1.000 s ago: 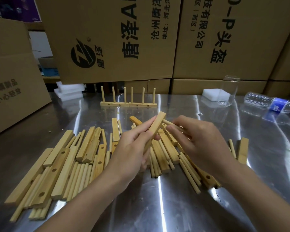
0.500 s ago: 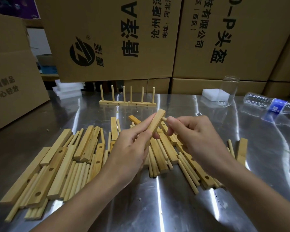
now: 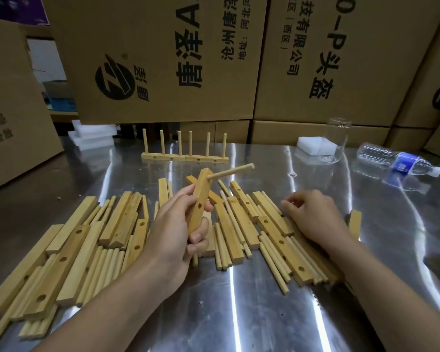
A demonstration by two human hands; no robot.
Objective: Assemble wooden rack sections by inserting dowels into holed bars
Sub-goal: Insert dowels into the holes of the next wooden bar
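Holed bar [image 3: 201,191], one dowel [image 3: 230,171] in, gripped by left hand [image 3: 173,232]. Right hand [image 3: 315,219] loose, empty. Two three-dowel sections [image 3: 163,157] behind.

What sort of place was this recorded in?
Probably a warehouse or small workshop. Printed cardboard cartons are stacked behind a steel-topped table strewn with loose bars and dowels, finished rack sections stand at its back, and the left hand holds a holed bar.
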